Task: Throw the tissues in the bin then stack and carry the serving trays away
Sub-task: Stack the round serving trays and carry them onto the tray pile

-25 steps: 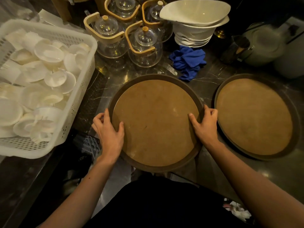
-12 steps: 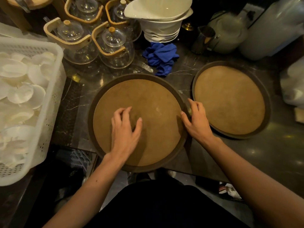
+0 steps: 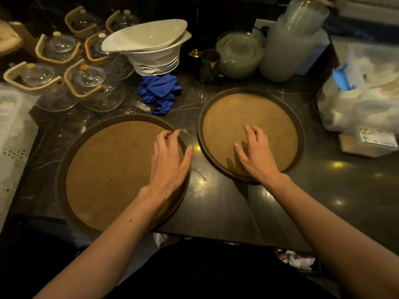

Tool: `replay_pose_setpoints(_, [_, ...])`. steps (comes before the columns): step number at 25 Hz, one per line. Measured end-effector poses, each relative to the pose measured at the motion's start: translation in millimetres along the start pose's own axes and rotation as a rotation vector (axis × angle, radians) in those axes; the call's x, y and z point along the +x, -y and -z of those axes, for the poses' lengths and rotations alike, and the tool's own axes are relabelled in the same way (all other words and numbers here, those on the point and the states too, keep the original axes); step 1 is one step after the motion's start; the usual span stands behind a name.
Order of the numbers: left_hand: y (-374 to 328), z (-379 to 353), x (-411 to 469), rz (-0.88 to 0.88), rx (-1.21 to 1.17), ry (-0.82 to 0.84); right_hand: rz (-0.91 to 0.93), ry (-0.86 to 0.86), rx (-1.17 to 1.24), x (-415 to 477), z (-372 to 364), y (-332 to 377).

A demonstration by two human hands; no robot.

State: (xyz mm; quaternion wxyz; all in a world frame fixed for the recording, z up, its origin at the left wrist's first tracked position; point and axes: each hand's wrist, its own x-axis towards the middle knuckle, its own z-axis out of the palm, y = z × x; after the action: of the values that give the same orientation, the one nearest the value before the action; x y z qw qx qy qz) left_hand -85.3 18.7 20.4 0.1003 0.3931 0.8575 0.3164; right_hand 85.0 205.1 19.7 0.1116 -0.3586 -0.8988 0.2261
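1. Below the near edge of the dark marble counter (image 3: 216, 212), crumpled white tissues (image 3: 299, 260) lie in a dark container that is only partly visible, near the right forearm.
2. The left serving tray (image 3: 103, 169), round with a tan surface and a dark rim, sits at the near edge of the counter, its near rim slightly overhanging that edge.
3. The left hand (image 3: 168, 167) is over the right side of that tray, palm down, fingers apart and slightly curled, holding nothing; the fingertips reach the tray's far right rim. Whether the palm presses on the tray cannot be told.
4. The right serving tray (image 3: 269, 117) lies flat further in, just beside the left one, with a narrow strip of bare counter between them.
5. The right hand (image 3: 254, 156) is over the near left part of this tray, fingers spread and bent, empty, its shadow falling on the tan surface.
6. Beyond the gap between the trays lies a bunched blue cloth (image 3: 159, 92).
7. Towards the far edge stand a stack of white bowls (image 3: 151, 46), glass teapots with bamboo handles (image 3: 86, 83) at the far left, and a small metal jug (image 3: 208, 65).
8. A white plastic crate (image 3: 13, 134) sits at the left edge; plastic bags (image 3: 362, 93) crowd the right edge.
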Motion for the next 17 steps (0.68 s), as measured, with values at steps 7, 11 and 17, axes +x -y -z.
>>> replay_pose_setpoints(7, [-73, -67, 28, -0.069, 0.209, 0.074, -0.009, 0.002, -0.136, 26, 57, -105])
replay_pose_setpoints(11, [-88, -88, 48, 0.002, 0.306, 0.125, -0.063, 0.040, -0.197, 40, 67, -147])
replay_pose_setpoints(17, [-72, -101, 81, 0.073, 0.394, 0.167, -0.156, 0.071, -0.267, 71, 62, -175])
